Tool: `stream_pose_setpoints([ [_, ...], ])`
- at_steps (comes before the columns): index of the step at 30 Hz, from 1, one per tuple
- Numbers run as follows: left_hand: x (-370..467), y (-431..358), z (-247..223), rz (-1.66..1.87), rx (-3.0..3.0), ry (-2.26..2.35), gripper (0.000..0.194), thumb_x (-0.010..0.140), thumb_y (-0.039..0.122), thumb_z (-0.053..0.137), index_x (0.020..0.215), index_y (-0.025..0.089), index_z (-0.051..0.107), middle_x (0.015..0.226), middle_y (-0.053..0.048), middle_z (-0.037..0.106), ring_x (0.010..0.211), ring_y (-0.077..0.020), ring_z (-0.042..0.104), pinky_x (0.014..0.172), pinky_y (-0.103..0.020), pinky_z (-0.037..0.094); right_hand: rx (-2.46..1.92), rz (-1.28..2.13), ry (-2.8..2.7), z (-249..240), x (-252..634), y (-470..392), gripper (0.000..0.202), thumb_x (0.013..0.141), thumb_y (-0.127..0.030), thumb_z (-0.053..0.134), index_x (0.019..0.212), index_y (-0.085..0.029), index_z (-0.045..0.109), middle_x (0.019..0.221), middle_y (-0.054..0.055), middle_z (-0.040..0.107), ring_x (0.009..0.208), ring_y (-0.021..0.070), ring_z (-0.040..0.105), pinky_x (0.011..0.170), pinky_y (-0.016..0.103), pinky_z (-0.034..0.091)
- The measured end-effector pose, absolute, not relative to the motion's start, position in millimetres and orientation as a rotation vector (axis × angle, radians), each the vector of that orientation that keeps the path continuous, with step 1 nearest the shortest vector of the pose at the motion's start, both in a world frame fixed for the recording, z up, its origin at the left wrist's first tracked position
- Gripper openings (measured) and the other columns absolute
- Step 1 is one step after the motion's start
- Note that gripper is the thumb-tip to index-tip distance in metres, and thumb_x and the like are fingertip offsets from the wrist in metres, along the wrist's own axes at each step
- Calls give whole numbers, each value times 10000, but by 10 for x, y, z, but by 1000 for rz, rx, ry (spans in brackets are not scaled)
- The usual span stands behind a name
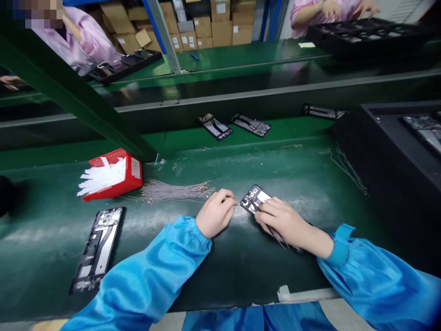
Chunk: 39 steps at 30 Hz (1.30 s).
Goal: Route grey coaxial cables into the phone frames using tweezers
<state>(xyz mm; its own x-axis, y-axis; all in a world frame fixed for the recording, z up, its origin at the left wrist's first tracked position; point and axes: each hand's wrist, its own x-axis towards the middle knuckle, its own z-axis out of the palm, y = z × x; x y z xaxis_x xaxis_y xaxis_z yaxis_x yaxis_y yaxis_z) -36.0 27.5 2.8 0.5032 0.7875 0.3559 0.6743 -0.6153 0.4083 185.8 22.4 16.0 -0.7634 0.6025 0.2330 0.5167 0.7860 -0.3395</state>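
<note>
An opened phone (261, 195) with its circuit board bare lies on the bench, partly covered by my right hand (280, 220). That hand is closed around dark metal tweezers (278, 238), whose tips reach over the board. Just left of the phone, my left hand (217, 211) pinches what looks like a thin grey cable (237, 204) at the phone's edge; most of it is hidden. Behind the left hand lies a bundle of thin grey cables (175, 191) with gold-coloured ends.
A red bin (134, 172) holds white strips. Another opened phone (99, 248) lies left; several more, including one phone frame (215, 126), sit along the back. A black tray (386, 138) stands right, near loose cables (347, 172). Co-workers in pink sleeves (89, 34) work across the bench.
</note>
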Motion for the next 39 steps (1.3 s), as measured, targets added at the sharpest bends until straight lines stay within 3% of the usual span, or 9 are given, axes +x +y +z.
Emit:
stream_pose_setpoints([
  [4,-267,394,65,560,2608,1308,163,843,157,419,827,162,581,830,-45,551,786,-164,504,714,-297,430,-1041,708,-2240,248,1808,298,142,851,-230,461,882,-199,596,795,38,638,723,151,569,673,293,427],
  [7,-204,505,81,479,2650,1312,151,855,186,428,826,175,576,800,-32,549,775,-165,487,700,-292,404,-1168,875,-2006,284,1750,386,123,836,-263,495,861,-212,605,850,30,614,798,157,578,726,290,444],
  [12,-169,584,49,459,2671,1246,146,863,207,440,819,180,576,799,-27,545,778,-157,482,699,-279,384,-1213,853,-1960,215,1708,450,131,835,-265,486,772,-200,581,816,25,534,791,155,541,740,311,431],
  [17,-177,578,28,495,2709,1220,161,867,210,433,806,175,578,782,-27,551,752,-155,481,680,-274,380,-1248,911,-1849,149,1707,432,22,790,-204,525,797,-207,546,797,12,567,759,152,556,699,302,447],
  [39,-155,555,35,607,2939,1208,212,863,193,422,691,171,544,675,-11,506,671,-148,427,615,-276,319,-1282,959,-1775,162,1717,456,43,771,-211,573,787,-189,607,824,37,628,796,173,586,718,315,463],
])
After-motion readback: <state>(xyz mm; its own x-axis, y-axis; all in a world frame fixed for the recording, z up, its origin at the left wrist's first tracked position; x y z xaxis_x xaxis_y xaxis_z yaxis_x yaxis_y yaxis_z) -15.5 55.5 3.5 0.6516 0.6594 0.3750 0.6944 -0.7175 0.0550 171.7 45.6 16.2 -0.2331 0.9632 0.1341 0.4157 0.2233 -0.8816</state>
